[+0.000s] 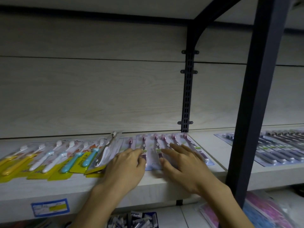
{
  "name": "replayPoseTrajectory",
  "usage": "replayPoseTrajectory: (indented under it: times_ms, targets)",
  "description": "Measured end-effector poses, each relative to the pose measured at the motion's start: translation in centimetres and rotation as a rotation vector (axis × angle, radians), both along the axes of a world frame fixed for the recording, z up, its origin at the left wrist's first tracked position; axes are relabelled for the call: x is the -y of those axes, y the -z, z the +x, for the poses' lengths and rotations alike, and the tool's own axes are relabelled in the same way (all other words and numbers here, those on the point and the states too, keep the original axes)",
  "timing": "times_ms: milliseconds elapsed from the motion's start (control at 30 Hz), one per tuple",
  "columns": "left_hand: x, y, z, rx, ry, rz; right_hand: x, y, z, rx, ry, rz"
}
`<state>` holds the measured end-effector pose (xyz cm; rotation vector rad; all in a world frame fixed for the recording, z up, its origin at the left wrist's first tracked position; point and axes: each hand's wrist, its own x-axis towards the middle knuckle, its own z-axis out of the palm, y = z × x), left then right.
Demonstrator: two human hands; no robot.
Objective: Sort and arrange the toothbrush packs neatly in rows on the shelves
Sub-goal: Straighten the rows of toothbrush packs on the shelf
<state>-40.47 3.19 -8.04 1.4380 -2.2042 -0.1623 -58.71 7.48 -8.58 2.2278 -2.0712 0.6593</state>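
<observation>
Both hands, the left hand point(125, 163) and the right hand point(184, 163), press flat, straight fingers on the pink toothbrush packs point(158, 145) at six o'clock on the shelf point(148, 183); they look light, thin and slippery, so pinch an edge.

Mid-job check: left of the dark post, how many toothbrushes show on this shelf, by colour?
Yellow-handled toothbrushes on yellow cards: 2
White-handled toothbrushes on yellow cards: 2
Light blue-handled toothbrushes on yellow cards: 2
Grey toothbrush in a clear tilted pack: 1
Pink-headed toothbrushes, counted by visible heads: 6
Total: 13
</observation>
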Motion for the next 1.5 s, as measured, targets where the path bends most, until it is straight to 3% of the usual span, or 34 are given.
replayPoseTrajectory:
  times_ms: [533,700,1233,1500]
  targets:
    - [0.7,-0.7,0.7,0.019,-0.181,-0.133,0.2,-0.9,-0.6,-0.025,0.031,0.019]
    - [0.7,-0.3,0.2,-0.047,-0.060,-0.125,0.4,-0.8,-0.9,-0.029,0.031,0.025]
    - [0.4,-0.4,-3.2,0.096,0.041,-0.121,0.7,-0.3,-2.4,-0.045,0.044,-0.121]
    - [0.2,-0.6,-4.5,0.144,0.051,-0.079,0.8,0.0,-2.8,0.006,0.104,-0.030]
